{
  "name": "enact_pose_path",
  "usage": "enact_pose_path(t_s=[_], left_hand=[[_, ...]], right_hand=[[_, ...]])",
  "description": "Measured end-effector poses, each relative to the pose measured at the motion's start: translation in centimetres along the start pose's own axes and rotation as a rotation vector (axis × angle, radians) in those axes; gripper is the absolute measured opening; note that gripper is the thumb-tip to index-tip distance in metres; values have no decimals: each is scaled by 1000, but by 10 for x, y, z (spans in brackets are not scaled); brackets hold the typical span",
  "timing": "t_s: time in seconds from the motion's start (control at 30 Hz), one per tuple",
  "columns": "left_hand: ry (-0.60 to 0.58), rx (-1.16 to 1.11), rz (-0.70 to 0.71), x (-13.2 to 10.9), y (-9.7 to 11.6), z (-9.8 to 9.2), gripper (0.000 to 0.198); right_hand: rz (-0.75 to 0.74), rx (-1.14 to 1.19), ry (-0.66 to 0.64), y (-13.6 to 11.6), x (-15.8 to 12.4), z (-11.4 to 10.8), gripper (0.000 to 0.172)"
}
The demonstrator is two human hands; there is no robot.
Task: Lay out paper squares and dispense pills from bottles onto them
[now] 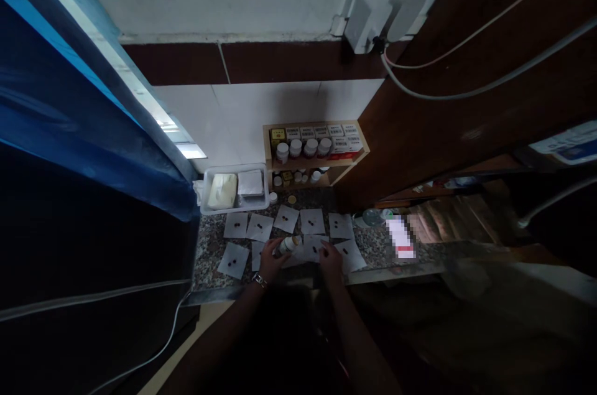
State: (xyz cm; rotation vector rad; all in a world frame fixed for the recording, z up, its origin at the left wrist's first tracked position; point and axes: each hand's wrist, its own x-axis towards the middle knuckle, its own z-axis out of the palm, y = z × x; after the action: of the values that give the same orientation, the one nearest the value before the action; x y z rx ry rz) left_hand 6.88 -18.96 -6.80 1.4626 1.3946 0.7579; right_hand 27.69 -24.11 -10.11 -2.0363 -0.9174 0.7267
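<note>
My left hand, with a metal watch at the wrist, is wrapped round a white pill bottle. The bottle leans to the right above the counter, its mouth end pale tan. My right hand hovers at a white paper square with small dark pills on it. Its thumb and fingers are drawn together; whether a pill is between them is too small to see. Several more paper squares lie in rough rows on the speckled counter, each with a few dark pills. My left hand and the bottle partly cover the squares beneath.
A white plastic tray with packets stands at the back left. Behind the papers, a wooden shelf holds boxes and bottles. A round yellowish lid and a small white bottle lie before it. Cables hang on the right.
</note>
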Motion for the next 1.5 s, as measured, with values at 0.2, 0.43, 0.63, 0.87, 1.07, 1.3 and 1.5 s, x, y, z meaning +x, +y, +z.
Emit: enact_pose_path(t_s=[0.2,0.43,0.63,0.87,1.07,1.3,1.5], left_hand=[[33,6,8,-5,-1,0,45],[4,27,8,-11,3,0,45],[-15,47,1,-13,8,0,46],[-56,79,38,-15,10,0,46],[-86,117,31,-19,8,3,49],[-91,163,43,-22,14,-3,45],[-118,395,234,-27,33,-21,48]], right_hand=[[-265,-417,-106,5,-40,-9,29],[-315,-621,-176,17,-51,-14,25],[-377,-643,-240,22,-40,-29,22],[-413,-692,-186,1,-22,-22,34],[-431,-717,-273,-21,-2,0,38],[-192,-113,-202,-32,-6,7,27],[407,796,-367,-54,-33,38,29]])
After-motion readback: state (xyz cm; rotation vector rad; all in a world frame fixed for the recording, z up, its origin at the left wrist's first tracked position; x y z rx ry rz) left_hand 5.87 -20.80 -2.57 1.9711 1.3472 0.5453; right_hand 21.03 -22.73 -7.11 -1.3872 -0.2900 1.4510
